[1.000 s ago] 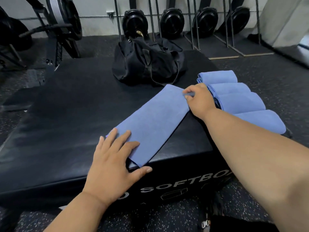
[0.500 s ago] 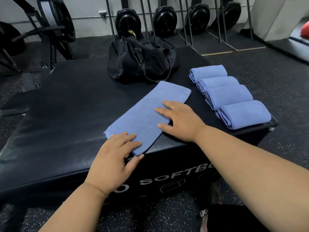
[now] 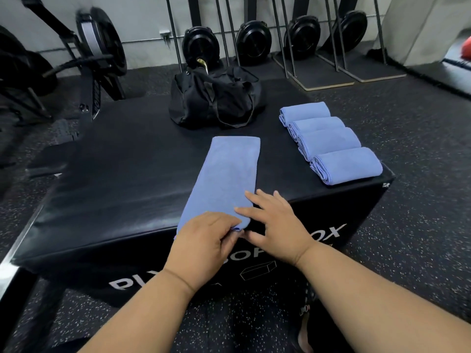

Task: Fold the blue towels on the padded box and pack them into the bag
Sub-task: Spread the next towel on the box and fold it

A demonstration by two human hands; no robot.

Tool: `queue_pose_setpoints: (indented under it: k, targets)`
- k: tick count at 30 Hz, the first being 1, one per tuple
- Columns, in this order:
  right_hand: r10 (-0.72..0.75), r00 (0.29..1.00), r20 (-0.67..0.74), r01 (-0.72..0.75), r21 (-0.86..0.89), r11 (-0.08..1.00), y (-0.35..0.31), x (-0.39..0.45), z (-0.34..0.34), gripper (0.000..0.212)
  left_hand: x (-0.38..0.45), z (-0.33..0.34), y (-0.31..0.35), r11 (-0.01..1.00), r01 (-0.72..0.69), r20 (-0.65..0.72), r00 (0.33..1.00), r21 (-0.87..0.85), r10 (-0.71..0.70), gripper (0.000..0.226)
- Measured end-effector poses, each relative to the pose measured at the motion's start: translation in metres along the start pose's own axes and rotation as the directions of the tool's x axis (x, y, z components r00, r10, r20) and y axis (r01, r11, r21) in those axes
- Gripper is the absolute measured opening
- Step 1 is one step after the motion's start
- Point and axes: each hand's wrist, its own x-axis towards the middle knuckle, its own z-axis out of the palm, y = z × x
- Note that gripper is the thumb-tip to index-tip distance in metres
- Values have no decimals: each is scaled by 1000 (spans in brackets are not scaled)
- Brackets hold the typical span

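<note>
Head view: both hands at the near end of a long folded blue towel [image 3: 224,179] on the padded box [image 3: 114,179].

Left hand [image 3: 204,240] pinches the towel's near corner in curled fingers; right hand [image 3: 275,222] rests flat beside it, fingers spread, fingertips on the cloth. Four folded towels [image 3: 331,143] sit in a row to the right, the black bag [image 3: 216,98] beyond.

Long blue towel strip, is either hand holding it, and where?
The left hand pinches the long blue towel strip at its near end; the right hand rests open there.
</note>
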Motion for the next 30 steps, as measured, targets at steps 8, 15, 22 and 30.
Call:
queue_pose_setpoints:
  k: [8,15,22,30]
  targets:
    - [-12,995,-100,9,-26,1000,0,-10,7,32,-19,-12,-34,980,121,132,981,158,-143,63]
    - [-54,987,-150,53,-15,998,6,-10,2,32,-16,-32,-47,966,168,250,944,195,-215,77]
    - [-113,992,-65,102,-147,984,16,-9,16,99,-14,-37,-79,907,-117,390,919,404,-55,98]
    - [-134,983,-124,111,-176,978,21,-5,27,103,-9,-41,-74,909,-134,332,943,396,-6,65]
